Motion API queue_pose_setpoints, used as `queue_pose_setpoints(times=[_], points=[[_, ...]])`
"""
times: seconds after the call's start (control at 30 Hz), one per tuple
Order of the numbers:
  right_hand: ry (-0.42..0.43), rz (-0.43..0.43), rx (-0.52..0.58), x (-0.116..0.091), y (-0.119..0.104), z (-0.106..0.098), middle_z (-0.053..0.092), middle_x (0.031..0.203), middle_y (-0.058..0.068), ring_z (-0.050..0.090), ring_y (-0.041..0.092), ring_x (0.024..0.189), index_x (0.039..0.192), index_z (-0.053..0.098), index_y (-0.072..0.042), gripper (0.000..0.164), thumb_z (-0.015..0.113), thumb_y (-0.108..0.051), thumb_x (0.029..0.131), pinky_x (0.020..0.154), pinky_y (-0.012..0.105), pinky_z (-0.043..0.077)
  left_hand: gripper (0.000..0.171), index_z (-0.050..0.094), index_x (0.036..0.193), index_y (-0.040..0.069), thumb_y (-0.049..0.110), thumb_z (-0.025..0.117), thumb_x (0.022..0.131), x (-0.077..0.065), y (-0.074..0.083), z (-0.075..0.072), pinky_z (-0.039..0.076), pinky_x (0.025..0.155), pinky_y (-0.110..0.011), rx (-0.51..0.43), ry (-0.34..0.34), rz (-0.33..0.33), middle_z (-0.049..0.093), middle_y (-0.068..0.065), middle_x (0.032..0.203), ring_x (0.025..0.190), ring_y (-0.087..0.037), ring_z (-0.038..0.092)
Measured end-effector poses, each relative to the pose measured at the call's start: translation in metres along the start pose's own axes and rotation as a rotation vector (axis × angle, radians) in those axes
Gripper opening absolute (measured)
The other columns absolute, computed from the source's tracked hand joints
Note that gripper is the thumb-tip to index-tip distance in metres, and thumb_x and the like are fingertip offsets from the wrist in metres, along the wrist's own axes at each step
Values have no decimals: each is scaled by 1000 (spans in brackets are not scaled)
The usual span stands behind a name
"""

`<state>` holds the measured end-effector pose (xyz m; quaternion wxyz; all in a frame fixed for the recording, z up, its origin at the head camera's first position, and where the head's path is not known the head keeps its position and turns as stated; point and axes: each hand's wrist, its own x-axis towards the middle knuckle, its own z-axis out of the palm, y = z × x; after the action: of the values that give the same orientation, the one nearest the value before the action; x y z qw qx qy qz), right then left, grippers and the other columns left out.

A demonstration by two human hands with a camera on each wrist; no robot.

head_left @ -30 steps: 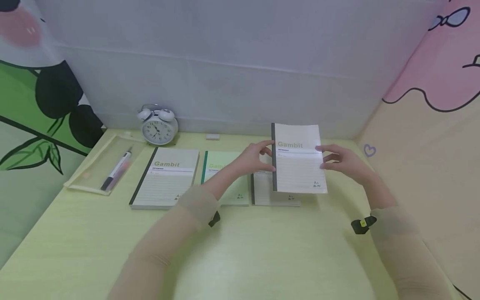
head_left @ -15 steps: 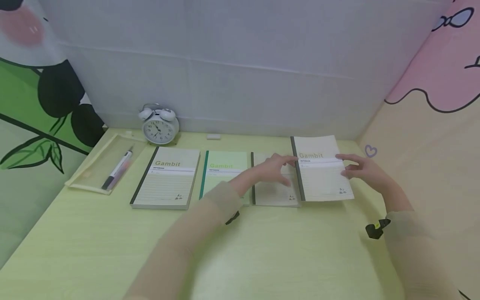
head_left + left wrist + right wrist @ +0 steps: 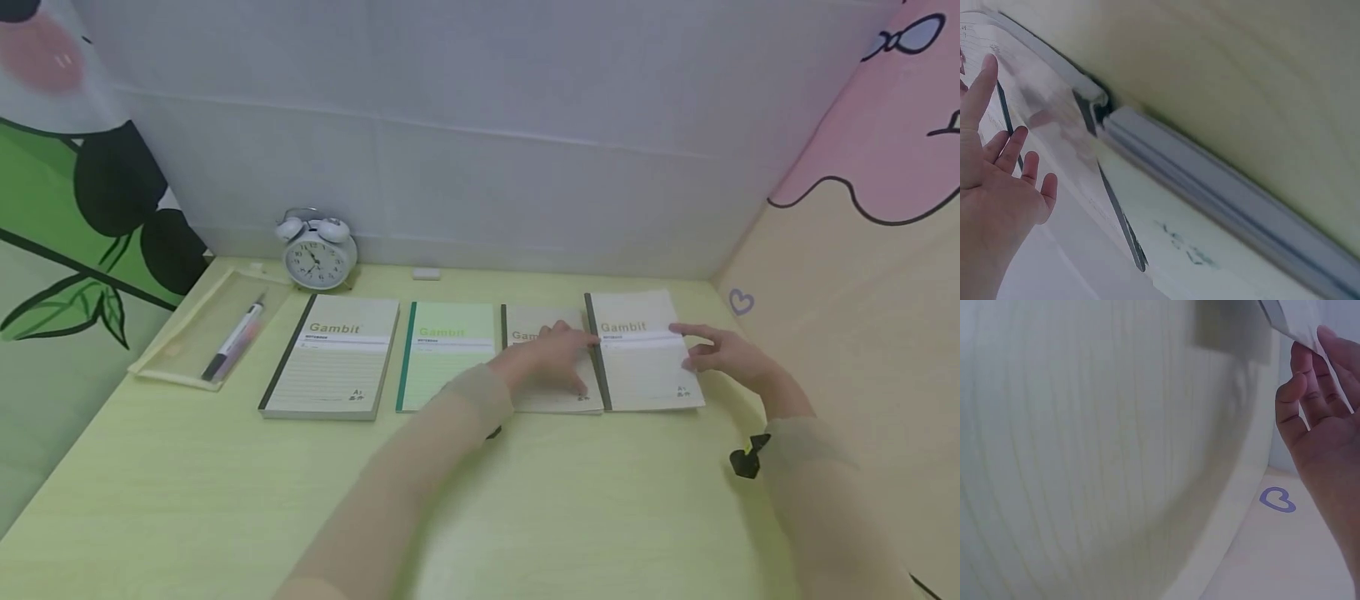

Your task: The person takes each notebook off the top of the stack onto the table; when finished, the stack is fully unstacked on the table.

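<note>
At the right end of a row lies a white notebook point(image 3: 643, 367) with a dark spine, "Gambit" printed on its cover. My right hand point(image 3: 723, 358) pinches its right edge between thumb and fingers; the right wrist view shows that edge point(image 3: 1294, 319) raised above the table. My left hand point(image 3: 551, 358) has its fingers loosely extended, an index fingertip at the dark spine. Beneath that hand is a greyish-white notebook point(image 3: 525, 400), partly covered by it. To its left lie a green notebook point(image 3: 450, 367) with a teal spine and a thicker white notebook point(image 3: 330, 367).
A white twin-bell alarm clock point(image 3: 318, 257) stands at the back left. Beside it lies a translucent pouch point(image 3: 180, 333) with a pen point(image 3: 232, 342) on it. A small white block point(image 3: 426, 273) sits near the back wall. The pale wooden table point(image 3: 570, 508) extends in front of the row.
The white notebook has moved right and down, from above the greyish-white one to beside it. My left hand has loosened from its spine and followed rightward; my right hand kept its pinch.
</note>
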<state>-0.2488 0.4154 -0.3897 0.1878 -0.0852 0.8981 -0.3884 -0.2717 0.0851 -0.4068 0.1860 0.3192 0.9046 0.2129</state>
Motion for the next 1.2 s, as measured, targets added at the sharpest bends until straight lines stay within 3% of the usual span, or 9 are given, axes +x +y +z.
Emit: queue_pose_setpoints(times=[0.13, 0.27, 0.5, 0.77, 1.0, 1.2], points=[[-18, -8, 27, 4, 7, 3, 42, 139, 19, 53, 17, 106, 147, 33, -17, 73, 70, -24, 85, 97, 42, 37, 96, 28, 148, 34, 45, 81, 69, -1, 3, 2, 29, 107, -51, 45, -19, -12, 33, 3, 148, 135, -26, 27], [-21, -13, 30, 5, 10, 7, 37, 143, 21, 53, 21, 109, 147, 34, -12, 73, 70, -20, 84, 89, 27, 42, 94, 28, 148, 33, 45, 79, 70, -2, 5, 4, 32, 105, -47, 67, -27, -17, 34, 3, 148, 131, -24, 30], [-27, 3, -4, 5, 13, 12, 49, 131, 25, 55, 23, 102, 144, 36, -6, 74, 72, -15, 81, 91, 35, 35, 90, 29, 148, 31, 46, 76, 73, -5, 9, 2, 27, 109, -49, 138, -53, 4, 28, 6, 153, 137, -23, 24], [-12, 23, -54, 7, 18, 14, 56, 118, 22, 56, 19, 95, 142, 41, -6, 72, 75, -18, 79, 88, 31, 37, 83, 32, 147, 31, 51, 72, 77, -1, 10, 3, 23, 111, -43, 240, -81, 37, 26, 7, 153, 137, -18, 22], [-10, -2, -75, 7, 10, 16, 51, 122, 25, 59, 20, 91, 140, 41, -2, 69, 73, -16, 80, 80, 29, 44, 82, 33, 147, 28, 49, 73, 77, -8, 9, 3, 20, 112, -41, 214, -56, 62, 27, 6, 153, 136, -18, 24], [17, -56, -158, 8, -11, 13, 44, 134, 22, 55, 31, 102, 142, 38, -5, 70, 72, -22, 83, 75, 32, 46, 87, 31, 148, 27, 51, 73, 75, -21, 5, -10, 25, 106, -41, 213, -8, 90, 30, 4, 152, 132, -19, 27]])
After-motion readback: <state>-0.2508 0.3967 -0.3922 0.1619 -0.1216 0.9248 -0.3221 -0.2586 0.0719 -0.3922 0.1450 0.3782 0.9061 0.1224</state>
